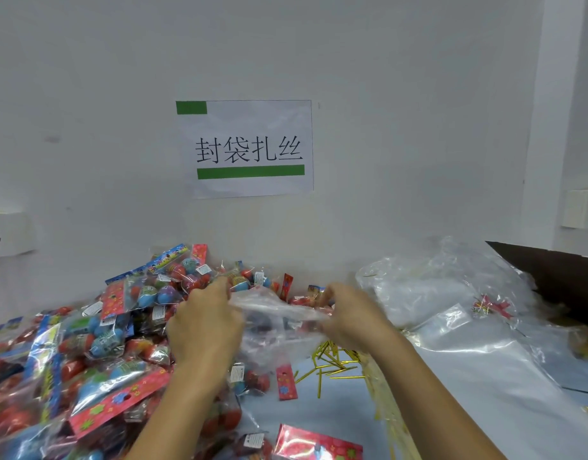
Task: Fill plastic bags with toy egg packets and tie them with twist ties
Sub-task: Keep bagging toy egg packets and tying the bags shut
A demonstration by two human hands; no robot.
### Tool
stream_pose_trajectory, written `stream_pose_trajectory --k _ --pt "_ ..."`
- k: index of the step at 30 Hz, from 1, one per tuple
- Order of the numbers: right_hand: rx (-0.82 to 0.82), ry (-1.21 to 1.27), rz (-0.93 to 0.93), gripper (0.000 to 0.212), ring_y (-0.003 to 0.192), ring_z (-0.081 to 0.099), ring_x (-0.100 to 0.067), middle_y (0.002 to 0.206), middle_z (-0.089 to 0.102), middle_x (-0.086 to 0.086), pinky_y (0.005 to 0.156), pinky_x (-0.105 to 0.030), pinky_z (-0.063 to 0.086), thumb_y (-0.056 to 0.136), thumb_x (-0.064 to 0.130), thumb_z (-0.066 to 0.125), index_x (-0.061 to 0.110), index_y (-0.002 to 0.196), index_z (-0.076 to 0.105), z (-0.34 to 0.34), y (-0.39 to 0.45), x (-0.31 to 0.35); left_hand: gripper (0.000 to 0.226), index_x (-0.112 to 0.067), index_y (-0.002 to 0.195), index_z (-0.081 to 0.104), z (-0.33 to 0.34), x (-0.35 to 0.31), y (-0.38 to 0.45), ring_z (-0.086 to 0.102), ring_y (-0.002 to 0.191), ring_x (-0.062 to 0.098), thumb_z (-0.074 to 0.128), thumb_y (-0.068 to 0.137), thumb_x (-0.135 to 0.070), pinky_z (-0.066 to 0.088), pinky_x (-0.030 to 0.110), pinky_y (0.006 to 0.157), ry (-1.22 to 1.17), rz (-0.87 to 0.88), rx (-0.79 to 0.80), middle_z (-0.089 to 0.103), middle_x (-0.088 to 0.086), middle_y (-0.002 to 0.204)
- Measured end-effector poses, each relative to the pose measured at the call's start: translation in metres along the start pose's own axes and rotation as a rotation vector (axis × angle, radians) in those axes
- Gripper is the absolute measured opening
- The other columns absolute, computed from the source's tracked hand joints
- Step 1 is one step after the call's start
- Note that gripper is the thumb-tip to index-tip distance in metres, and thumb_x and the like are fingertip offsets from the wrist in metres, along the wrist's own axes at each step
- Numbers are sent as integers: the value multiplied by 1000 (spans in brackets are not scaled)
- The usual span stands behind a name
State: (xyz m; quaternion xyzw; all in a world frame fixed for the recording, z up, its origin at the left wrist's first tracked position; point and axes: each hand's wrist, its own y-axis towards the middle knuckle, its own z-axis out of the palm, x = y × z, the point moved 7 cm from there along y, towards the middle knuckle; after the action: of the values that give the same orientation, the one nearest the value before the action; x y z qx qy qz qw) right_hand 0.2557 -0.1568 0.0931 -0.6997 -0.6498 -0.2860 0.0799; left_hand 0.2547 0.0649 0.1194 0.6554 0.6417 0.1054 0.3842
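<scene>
Left hand (203, 323) and right hand (349, 317) grip plastic bag (279, 310).

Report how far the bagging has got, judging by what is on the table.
Done: no tied bag can be made out. In hand: the left hand and right hand grip a clear plastic bag stretched between them. Left: the heap of toy egg packets is large, and the gold twist ties lie loose.

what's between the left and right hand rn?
Head view: a clear plastic bag stretches between the left hand and right hand, both gripping its ends; toy egg packets show behind it.
</scene>
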Motion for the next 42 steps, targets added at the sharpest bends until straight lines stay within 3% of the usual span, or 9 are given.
stream_pose_trajectory --k 5,11,14,17,20,26,33,39,42 --pt "-81 142 -14 20 81 62 -16 93 71 1 52 -16 36 82 13 65 27 95 69 -2 1 8 50 -31 124 45 31 -8 -4 55 102 21 75 83 -32 54 41 85 -140 125 333 52 -2 111" --pt "-116 240 40 18 75 63 -17 89 69 -1 54 -19 41 79 10 70 24 90 66 -3 1 4 26 -27 75 53 26 -11 0 48 55 16 66 86 -9 45 36 53 -276 158 199 53 -4 62" --pt "-259 251 111 18 80 60 -21 91 63 0 61 -25 42 78 5 64 20 87 65 -18 -5 -8 16 -21 80 53 14 -4 2 55 63 21 65 90 -16 50 36 57 -175 112 15 57 -1 68" --pt "-272 361 95 12 71 60 -17 88 57 0 53 -26 46 82 5 63 15 88 60 -18 -5 -7 25 -23 92 53 30 -10 -2 59 65 15 71 88 -40 50 32 55 -373 63 234 61 -4 75" --pt "-140 506 125 17 79 69 -29 94 55 -3 53 -31 58 85 -2 57 15 90 54 -7 -2 -9 22 -22 100 55 54 -21 -11 68 72 17 73 88 -28 58 37 65 -554 66 547 69 6 88" --pt "255 282 96 54 61 65 -15 91 61 -1 59 -31 58 80 41 81 14 117 52 4 -9 -17 11 -18 85 55 50 8 -2 55 67 15 63 85 -10 39 31 53 -394 -119 234 62 1 80" --pt "750 -2 67 44 86 76 -15 89 77 -3 71 -26 60 86 48 74 5 93 72 17 -35 -7 12 -16 86 47 57 29 -9 60 73 25 56 85 -9 49 37 61 -450 -329 198 59 7 86" --pt "989 -258 55 54 109 70 -19 121 72 -3 91 -37 58 83 47 77 9 121 71 55 -55 3 27 -10 108 49 84 -4 -28 69 71 20 68 93 -23 63 39 76 -996 -475 620 57 12 106" --pt "1014 -316 38 59 110 70 -18 122 72 -3 93 -37 58 81 45 80 11 127 67 70 -56 7 34 -17 118 48 90 -19 -36 69 99 22 68 92 -25 60 39 88 -925 -346 752 55 8 116"
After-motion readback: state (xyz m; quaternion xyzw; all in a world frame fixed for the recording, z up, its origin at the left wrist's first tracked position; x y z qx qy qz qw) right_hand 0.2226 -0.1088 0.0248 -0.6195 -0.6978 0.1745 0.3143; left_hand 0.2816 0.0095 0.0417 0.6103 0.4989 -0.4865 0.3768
